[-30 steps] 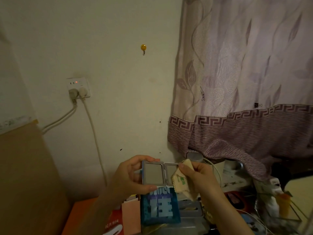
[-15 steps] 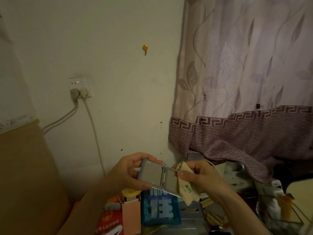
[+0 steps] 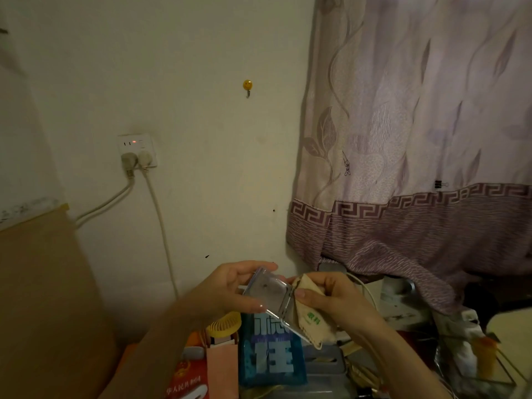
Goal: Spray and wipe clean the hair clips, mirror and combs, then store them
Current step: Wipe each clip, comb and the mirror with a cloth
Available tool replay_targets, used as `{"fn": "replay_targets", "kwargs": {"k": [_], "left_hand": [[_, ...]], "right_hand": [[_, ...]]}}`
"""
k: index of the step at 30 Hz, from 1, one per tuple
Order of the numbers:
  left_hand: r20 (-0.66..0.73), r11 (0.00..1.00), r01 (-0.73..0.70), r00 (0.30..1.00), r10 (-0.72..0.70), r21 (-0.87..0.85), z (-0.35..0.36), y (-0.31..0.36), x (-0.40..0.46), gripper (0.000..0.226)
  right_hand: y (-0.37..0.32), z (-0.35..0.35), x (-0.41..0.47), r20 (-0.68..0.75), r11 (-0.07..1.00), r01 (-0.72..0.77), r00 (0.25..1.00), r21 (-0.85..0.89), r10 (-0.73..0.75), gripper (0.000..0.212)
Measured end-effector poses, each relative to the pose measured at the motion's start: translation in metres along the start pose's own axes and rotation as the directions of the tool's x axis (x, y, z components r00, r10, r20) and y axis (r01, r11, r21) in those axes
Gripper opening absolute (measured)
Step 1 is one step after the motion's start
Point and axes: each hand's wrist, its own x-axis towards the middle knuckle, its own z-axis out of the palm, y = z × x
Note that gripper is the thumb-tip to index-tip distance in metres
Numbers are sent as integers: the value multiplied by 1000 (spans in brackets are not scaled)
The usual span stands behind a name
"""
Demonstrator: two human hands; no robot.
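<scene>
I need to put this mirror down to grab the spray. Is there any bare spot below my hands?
Hardly any. Below the mirror it is crowded: yellow fan, pink bag, blue box, grey case. Only a bare pale corner shows at far right, beside the glass box.

The mirror [image 3: 269,292] sits between the left hand [image 3: 227,289] and the right hand [image 3: 334,298], whose cloth [image 3: 312,318] apparently touches the mirror's right edge.

Both forearms raised, converging at centre. Left hand [image 3: 227,289] curled, thumb low, fingers on top, gripping. Right hand [image 3: 331,298] just beside it, fingers pinched together.
</scene>
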Motion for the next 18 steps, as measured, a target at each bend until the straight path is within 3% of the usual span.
{"fn": "replay_targets", "kwargs": {"k": [3,7,9,18], "left_hand": [[-181,984,12,983,-44,-178,13,-3,2,59],[-377,987,13,923,-74,-161,45,-6,0,12],[-433,983,-6,898,-74,-182,55,-6,-3,9],[-485,983,23,868,-110,-182,63,-1,-8,5]], "right_hand": [[6,1,2,-138,994,2,990,108,13,16],[10,11,2,-275,962,52,961,268,25,13],[11,14,1,-306,954,54,951,295,40,12],[12,15,-4,-227,984,-66,968,164,103,1]]}}
